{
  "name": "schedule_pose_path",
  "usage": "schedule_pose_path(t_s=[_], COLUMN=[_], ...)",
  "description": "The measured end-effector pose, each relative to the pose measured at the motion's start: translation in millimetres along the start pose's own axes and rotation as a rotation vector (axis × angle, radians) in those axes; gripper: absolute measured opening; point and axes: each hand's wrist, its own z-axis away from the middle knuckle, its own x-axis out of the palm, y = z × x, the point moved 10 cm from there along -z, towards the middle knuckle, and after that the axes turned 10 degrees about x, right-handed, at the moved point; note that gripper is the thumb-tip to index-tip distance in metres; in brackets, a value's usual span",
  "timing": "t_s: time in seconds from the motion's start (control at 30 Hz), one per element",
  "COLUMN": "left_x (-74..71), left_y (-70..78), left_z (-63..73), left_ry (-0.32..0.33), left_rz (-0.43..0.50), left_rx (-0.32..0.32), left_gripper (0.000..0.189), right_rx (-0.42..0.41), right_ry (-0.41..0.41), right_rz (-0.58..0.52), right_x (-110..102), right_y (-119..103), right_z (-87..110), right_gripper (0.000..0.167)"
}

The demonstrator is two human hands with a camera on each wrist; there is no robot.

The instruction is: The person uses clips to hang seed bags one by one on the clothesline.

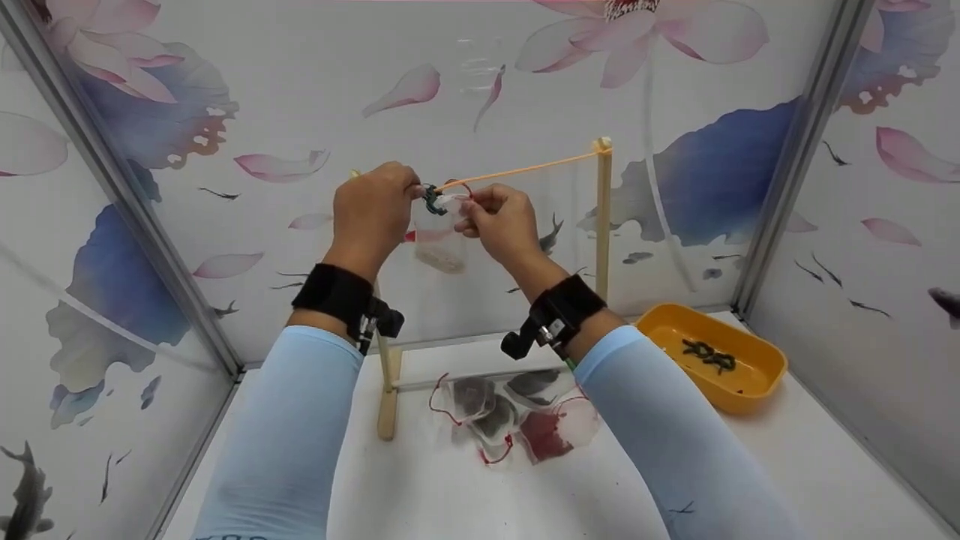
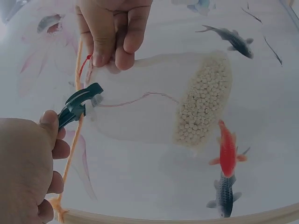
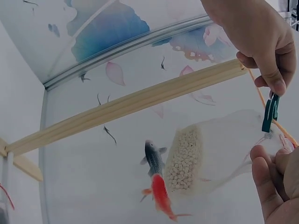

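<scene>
My left hand [image 1: 375, 210] pinches a dark green clothespin [image 2: 77, 105] by its handle end. The clothespin's jaws reach across an orange cord [image 1: 525, 167] at the top edge of a sheer white drawstring pouch [image 2: 135, 98]. White pellets [image 2: 203, 100] fill the pouch's bottom as it hangs below the cord. Opposite, my right hand [image 1: 499, 221] pinches the pouch's top edge between thumb and fingers, beside its red drawstring [image 2: 84, 65]. In the right wrist view, the clothespin [image 3: 271, 114] points down toward my right fingertips [image 3: 259, 154].
Wooden posts [image 1: 604, 225] hold the cord at each end. On the white table below lie several drawstring pouches [image 1: 491, 416] with grey or red contents. A yellow basin [image 1: 772, 367] at the right contains more dark green clothespins [image 1: 709, 355]. Printed panels surround the table.
</scene>
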Motion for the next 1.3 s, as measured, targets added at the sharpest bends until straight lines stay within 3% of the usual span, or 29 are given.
schedule_pose_path(t_s=[0.2,0.47,0.87,1.0,1.1,1.23,1.3], left_x=[8.9,25.0,28.3,25.9,20.9,22.7,30.5], left_y=[6.2,4.0,8.9,9.9,12.8,15.5,15.2], left_z=[1.5,10.4,24.5,39.7,59.4,103.0,128.8], left_ry=[-0.040,-0.168,-0.159,-0.097,0.021,0.210,0.264], left_rz=[-0.084,-0.011,0.128,0.190,0.218,0.264,0.288], left_rx=[0.035,0.010,-0.011,-0.034,-0.040,-0.045,-0.059], left_gripper=[0.032,0.049,0.064,0.062,0.052,0.032,0.025], right_rx=[-0.015,-0.017,-0.003,0.011,0.018,0.020,0.009], right_ry=[-0.013,-0.026,-0.113,-0.142,-0.156,-0.177,-0.185], right_rz=[0.026,0.084,0.146,0.181,0.210,0.269,0.296], right_x=[0.1,-1.6,-1.3,-3.1,-9.1,-26.7,-40.6], right_y=[0.5,5.8,25.3,32.0,36.0,42.9,46.4], right_z=[3.5,7.1,10.3,13.1,17.3,25.8,30.6], right_gripper=[0.012,0.014,0.014,0.018,0.020,0.019,0.018])
